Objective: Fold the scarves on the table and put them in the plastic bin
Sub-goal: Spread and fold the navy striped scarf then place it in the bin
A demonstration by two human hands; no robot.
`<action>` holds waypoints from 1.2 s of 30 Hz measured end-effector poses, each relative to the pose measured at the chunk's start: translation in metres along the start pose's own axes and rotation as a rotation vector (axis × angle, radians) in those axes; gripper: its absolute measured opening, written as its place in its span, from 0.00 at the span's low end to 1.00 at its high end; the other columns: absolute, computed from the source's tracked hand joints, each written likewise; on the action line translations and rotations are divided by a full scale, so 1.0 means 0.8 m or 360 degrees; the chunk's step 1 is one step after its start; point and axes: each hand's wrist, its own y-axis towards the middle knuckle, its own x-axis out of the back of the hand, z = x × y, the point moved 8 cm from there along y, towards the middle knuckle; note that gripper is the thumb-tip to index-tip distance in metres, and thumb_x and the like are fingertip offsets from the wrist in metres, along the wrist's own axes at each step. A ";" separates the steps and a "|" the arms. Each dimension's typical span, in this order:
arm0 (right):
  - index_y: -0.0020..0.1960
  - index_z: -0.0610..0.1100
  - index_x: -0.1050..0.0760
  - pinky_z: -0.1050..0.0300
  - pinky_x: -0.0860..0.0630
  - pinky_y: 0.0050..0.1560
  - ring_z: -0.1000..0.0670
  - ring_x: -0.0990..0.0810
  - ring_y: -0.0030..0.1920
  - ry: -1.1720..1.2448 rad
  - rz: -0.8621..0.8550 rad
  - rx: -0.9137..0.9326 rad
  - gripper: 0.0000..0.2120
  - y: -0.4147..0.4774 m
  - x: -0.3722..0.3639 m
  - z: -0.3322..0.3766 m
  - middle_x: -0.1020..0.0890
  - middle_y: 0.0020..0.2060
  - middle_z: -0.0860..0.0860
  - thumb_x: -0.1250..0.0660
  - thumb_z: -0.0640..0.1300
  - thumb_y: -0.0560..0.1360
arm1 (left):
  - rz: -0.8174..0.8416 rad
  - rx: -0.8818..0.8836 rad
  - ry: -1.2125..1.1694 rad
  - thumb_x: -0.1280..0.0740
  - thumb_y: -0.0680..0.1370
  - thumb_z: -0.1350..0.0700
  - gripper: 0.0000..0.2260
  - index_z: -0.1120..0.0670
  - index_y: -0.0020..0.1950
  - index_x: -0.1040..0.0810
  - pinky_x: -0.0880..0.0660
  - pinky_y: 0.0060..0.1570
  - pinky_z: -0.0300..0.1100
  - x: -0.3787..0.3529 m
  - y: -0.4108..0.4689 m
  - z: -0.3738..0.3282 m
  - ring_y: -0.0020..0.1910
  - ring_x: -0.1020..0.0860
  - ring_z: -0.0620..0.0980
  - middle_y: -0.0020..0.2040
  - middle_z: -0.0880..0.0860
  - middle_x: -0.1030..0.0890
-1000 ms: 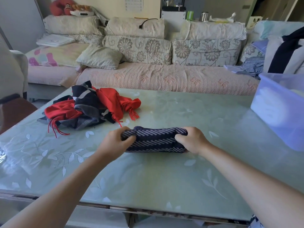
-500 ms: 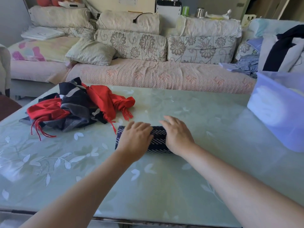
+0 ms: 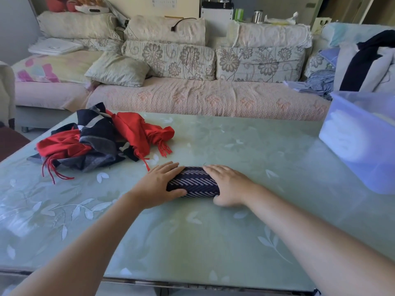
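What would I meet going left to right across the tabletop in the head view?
heap of unfolded scarves → left hand → folded striped scarf → right hand → plastic bin. Both hands lie on the ends of the folded striped scarf.

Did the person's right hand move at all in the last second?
Yes. The right hand slid left, away from the plastic bin toward the scarf pile, now pressing the striped scarf.

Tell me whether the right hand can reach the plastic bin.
Probably yes: the right hand lies flat on the striped scarf, and only bare table lies between it and the plastic bin to its right.
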 end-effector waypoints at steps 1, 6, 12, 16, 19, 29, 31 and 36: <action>0.82 0.47 0.52 0.55 0.48 0.78 0.48 0.46 0.79 -0.0023 0.0004 -0.0012 0.46 0.000 0.002 0.001 0.44 0.80 0.50 0.32 0.49 0.69 | 0.0041 -0.0012 -0.0038 0.42 0.67 0.26 0.44 0.46 0.79 0.41 0.49 0.75 0.41 0.003 -0.003 0.006 0.78 0.44 0.48 0.78 0.49 0.38; 0.80 0.45 0.48 0.52 0.33 0.71 0.44 0.32 0.71 -0.0169 -0.0003 -0.0062 0.41 0.000 0.009 0.012 0.31 0.72 0.47 0.33 0.41 0.71 | 0.0124 -0.0027 0.0019 0.36 0.63 0.46 0.42 0.51 0.78 0.38 0.42 0.75 0.47 0.016 -0.006 0.003 0.76 0.38 0.51 0.75 0.52 0.34; 0.69 0.47 0.31 0.50 0.26 0.51 0.41 0.24 0.57 -0.0355 -0.0255 -0.0074 0.26 -0.037 0.034 -0.021 0.21 0.54 0.47 0.39 0.32 0.73 | -0.0109 -0.0160 0.0050 0.37 0.68 0.66 0.32 0.51 0.73 0.31 0.26 0.55 0.44 0.017 0.015 -0.057 0.63 0.26 0.52 0.64 0.49 0.24; 0.65 0.48 0.28 0.50 0.24 0.47 0.43 0.24 0.55 -0.0336 -0.0395 -0.0147 0.26 -0.092 0.052 -0.088 0.20 0.52 0.49 0.40 0.30 0.71 | -0.0209 -0.0320 0.0077 0.39 0.71 0.68 0.31 0.48 0.72 0.30 0.24 0.50 0.45 0.007 0.039 -0.122 0.60 0.23 0.53 0.65 0.47 0.23; 0.64 0.48 0.26 0.48 0.22 0.47 0.44 0.24 0.57 -0.0314 -0.0462 -0.0256 0.27 -0.143 0.065 -0.155 0.20 0.53 0.50 0.40 0.29 0.68 | -0.0215 -0.0290 0.0047 0.40 0.73 0.68 0.26 0.47 0.66 0.22 0.25 0.47 0.44 0.006 0.071 -0.174 0.56 0.21 0.54 0.59 0.48 0.18; 0.67 0.48 0.27 0.48 0.21 0.47 0.45 0.25 0.60 -0.0310 -0.0481 -0.0516 0.30 -0.297 0.058 -0.294 0.21 0.57 0.52 0.38 0.29 0.67 | -0.0027 -0.0371 0.0147 0.41 0.73 0.66 0.21 0.50 0.60 0.20 0.27 0.59 0.45 -0.033 0.158 -0.397 0.58 0.23 0.55 0.60 0.51 0.20; 0.68 0.48 0.27 0.49 0.21 0.46 0.45 0.25 0.61 -0.0341 -0.0490 -0.0545 0.32 -0.321 0.052 -0.312 0.21 0.58 0.51 0.34 0.29 0.67 | 0.0001 -0.0396 0.0028 0.43 0.78 0.63 0.19 0.49 0.64 0.23 0.27 0.59 0.45 -0.039 0.166 -0.436 0.60 0.24 0.55 0.63 0.51 0.22; 0.78 0.43 0.38 0.47 0.27 0.66 0.42 0.34 0.74 -0.0309 -0.0292 -0.0544 0.40 -0.374 0.024 -0.325 0.32 0.74 0.47 0.32 0.33 0.66 | 0.0229 -0.0597 -0.0056 0.48 0.84 0.48 0.18 0.47 0.73 0.33 0.36 0.68 0.48 -0.093 0.164 -0.503 0.68 0.30 0.51 0.71 0.48 0.27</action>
